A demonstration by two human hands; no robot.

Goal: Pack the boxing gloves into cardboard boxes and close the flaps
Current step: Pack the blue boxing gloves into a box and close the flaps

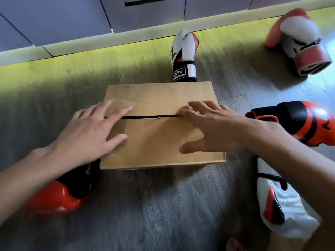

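Note:
A brown cardboard box (159, 142) lies on the wooden floor with both top flaps folded down, a thin dark slit between them. My left hand (90, 134) rests flat on the box's left side, fingers straight across the seam. My right hand (212, 127) is spread over the right side, fingertips on the seam, thumb on the near flap. Several boxing gloves lie around the box: a white one (184, 51) behind it, a red and black one (67, 192) under my left forearm, another red and black one (304, 122) to the right.
A white and red glove (299, 40) lies at the far right. Another white glove (279, 211) sits near right, under my right forearm. Grey cabinet fronts (72, 19) and a pale baseboard run along the back. Bare wooden floor (154, 214) stretches in front of the box.

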